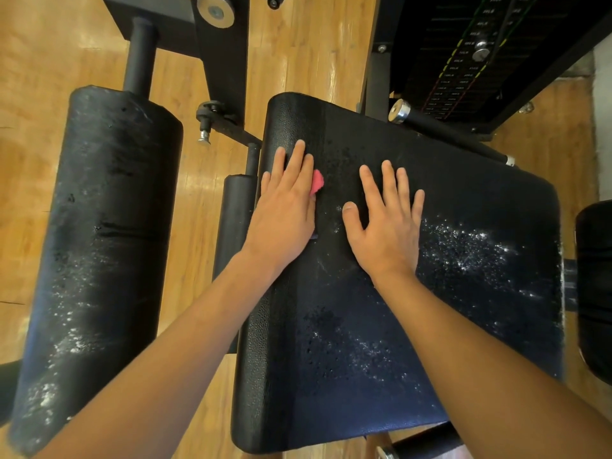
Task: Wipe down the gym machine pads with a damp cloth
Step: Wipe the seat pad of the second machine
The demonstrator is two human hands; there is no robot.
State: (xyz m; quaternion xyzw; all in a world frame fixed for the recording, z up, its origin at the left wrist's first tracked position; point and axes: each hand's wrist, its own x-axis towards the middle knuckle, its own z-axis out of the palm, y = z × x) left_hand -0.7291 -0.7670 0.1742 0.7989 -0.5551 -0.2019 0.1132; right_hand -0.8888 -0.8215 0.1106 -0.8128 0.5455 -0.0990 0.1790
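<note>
Seat pad (430, 326): 1 rounded rectangle of black pebbled vinyl. White flecks are scattered over its near and right parts.

Roller pad (99, 226): black cylinder, scuffed and white-speckled, left of the seat pad and apart from it.

Wooden floor (298, 54): glossy planks beneath the seat pad.

Right hand (387, 223): flat on the seat pad's middle, fingers straight and spread, holding nothing.

Left hand (284, 207): flat near the seat pad's left edge, fingers straight, pressing the cloth down.

Cloth (317, 185): pink, fuzzy, on the seat pad. It is mostly hidden under the left palm; 1 corner shows on the side facing the right hand.
</note>
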